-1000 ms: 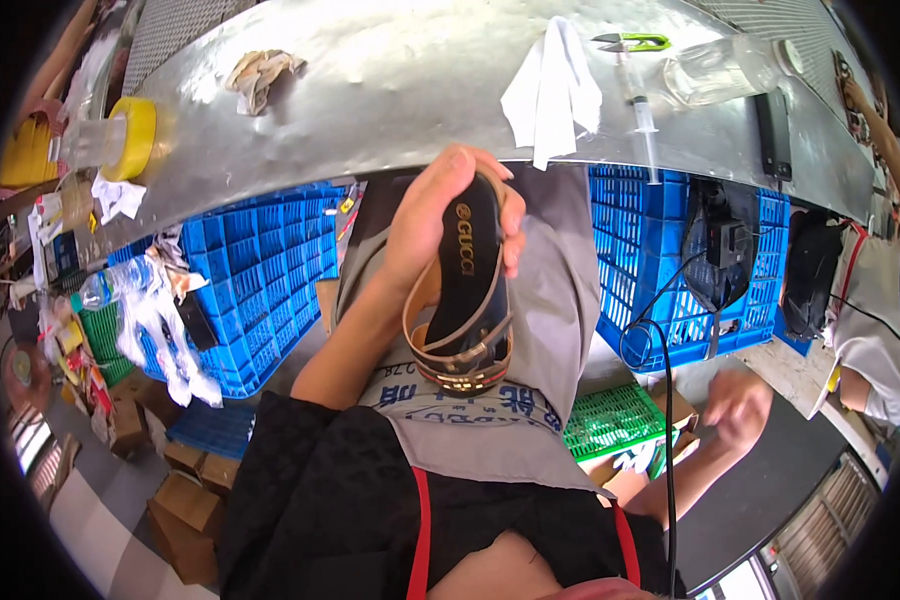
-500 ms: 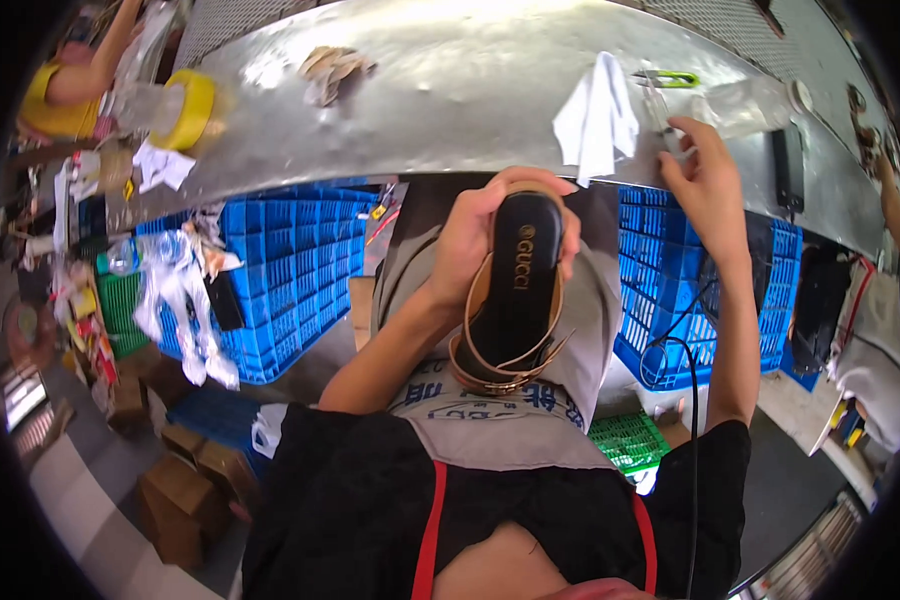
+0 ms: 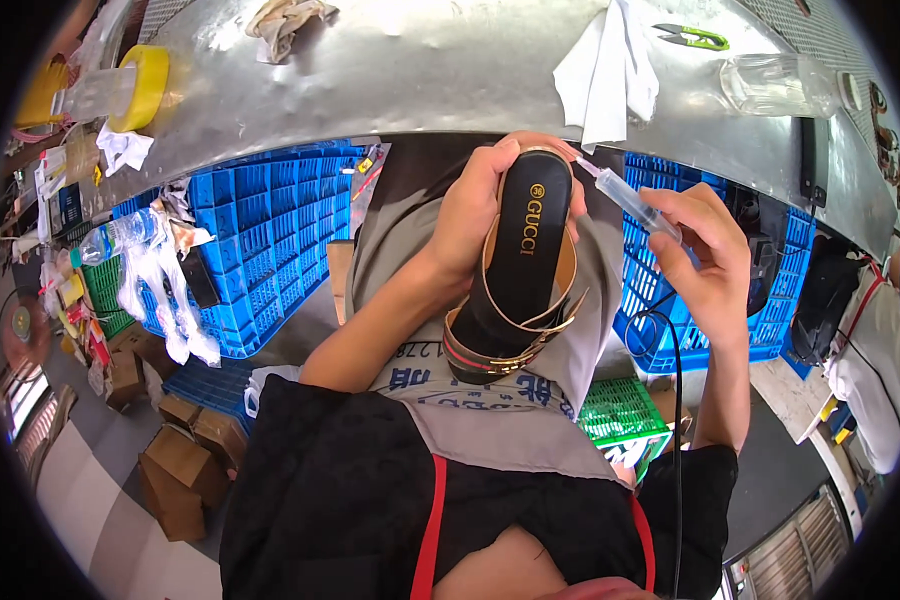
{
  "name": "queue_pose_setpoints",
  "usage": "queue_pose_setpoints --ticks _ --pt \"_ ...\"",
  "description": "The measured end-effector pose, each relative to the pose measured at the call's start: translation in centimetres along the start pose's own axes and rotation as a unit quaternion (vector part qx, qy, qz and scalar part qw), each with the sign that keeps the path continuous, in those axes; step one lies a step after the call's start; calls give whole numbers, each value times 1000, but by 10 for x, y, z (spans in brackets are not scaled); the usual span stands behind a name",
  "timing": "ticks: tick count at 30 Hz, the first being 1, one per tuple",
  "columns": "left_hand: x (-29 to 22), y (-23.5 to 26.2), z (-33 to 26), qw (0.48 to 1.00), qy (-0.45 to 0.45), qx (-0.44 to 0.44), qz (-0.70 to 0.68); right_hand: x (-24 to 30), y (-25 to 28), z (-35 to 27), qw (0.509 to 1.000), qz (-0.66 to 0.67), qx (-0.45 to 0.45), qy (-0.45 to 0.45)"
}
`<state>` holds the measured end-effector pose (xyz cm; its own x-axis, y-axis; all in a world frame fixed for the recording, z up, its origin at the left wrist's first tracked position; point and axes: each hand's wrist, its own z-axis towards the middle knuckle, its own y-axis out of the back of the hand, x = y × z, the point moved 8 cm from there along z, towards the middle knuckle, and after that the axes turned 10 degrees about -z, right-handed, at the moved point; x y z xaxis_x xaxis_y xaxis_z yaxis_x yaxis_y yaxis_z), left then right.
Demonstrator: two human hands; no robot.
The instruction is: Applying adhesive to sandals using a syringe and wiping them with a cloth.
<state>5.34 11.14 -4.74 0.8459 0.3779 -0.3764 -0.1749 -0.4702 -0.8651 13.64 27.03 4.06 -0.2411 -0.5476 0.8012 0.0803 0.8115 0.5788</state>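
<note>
A black sandal (image 3: 532, 250) with a tan lining and a strap with gold trim is held over my lap, its heel end pointing away from me. My left hand (image 3: 467, 215) is closed round that far end, its fingers partly hidden behind the sole. In my right hand (image 3: 705, 255) a clear plastic syringe (image 3: 625, 198) is gripped between thumb and fingers. Its thin tip points left, close to the sandal's far right edge; whether they touch I cannot tell. Ahead on the metal bench lies a white cloth (image 3: 607, 80), hanging over the front edge.
Green thread snips (image 3: 692, 37) and a clear bottle (image 3: 778, 85) lie on the metal bench (image 3: 400, 75), with a crumpled brown rag (image 3: 283, 27) and a yellow tape roll (image 3: 138, 88) farther left. Blue crates (image 3: 270, 255) stand below on both sides. A black cable (image 3: 678, 420) hangs by my right arm.
My right hand has picked up the syringe from the bench and brought it left and nearer, beside the sandal. My left hand still holds the sandal, tilted slightly differently. The view has shifted down.
</note>
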Motion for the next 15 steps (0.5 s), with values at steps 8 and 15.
queue_pose_setpoints --ticks 8,15 --pt "-3 -2 1 1000 -5 -15 12 1 -3 10 996 -47 5 75" --pt "-3 -5 0 999 -7 2 38 18 3 15 985 -97 20 144"
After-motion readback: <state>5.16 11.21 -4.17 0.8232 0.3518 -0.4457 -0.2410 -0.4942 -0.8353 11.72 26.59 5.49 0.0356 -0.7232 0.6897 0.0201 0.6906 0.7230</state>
